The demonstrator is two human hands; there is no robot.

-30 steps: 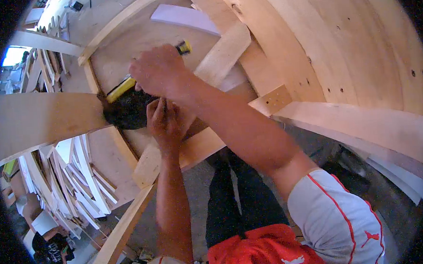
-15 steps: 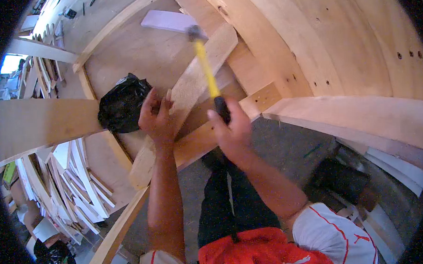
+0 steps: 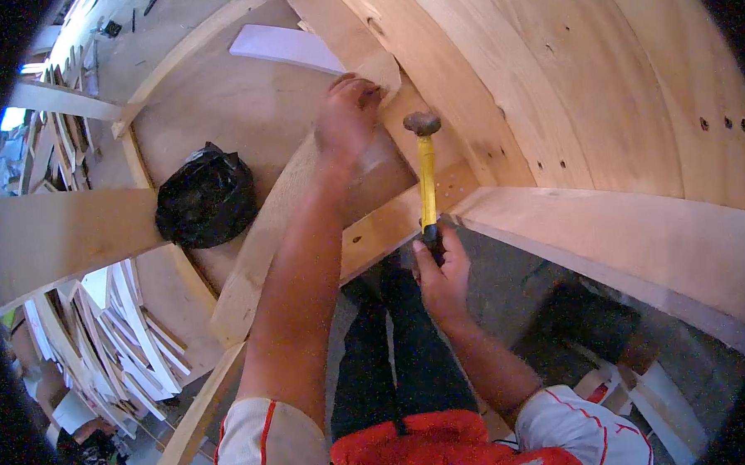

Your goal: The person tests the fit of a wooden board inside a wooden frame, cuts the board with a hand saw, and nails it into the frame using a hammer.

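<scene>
My right hand (image 3: 445, 275) is wrapped round the black grip of a yellow-handled hammer (image 3: 426, 172), its metal head up. Farther forward, my left hand (image 3: 349, 121) is at the far end of a diagonal wooden board (image 3: 276, 216). Its fingers are bent and blurred, and what they may hold is hidden. A black plastic bag (image 3: 205, 196) sits on the plywood panel left of the board. Beyond it lies a pale flat strip (image 3: 285, 47).
Wooden frame pieces (image 3: 197, 415) surround the panel. A tall plank wall (image 3: 582, 82) rises at the right, above a long ledge (image 3: 605, 231). Many loose wood strips (image 3: 111, 335) lie at the left. Another person (image 3: 91, 452) is at the lower left.
My left hand has moved from beside the black bag to the board's far end. My right hand has drawn back from over the bag, and the hammer now points up and forward.
</scene>
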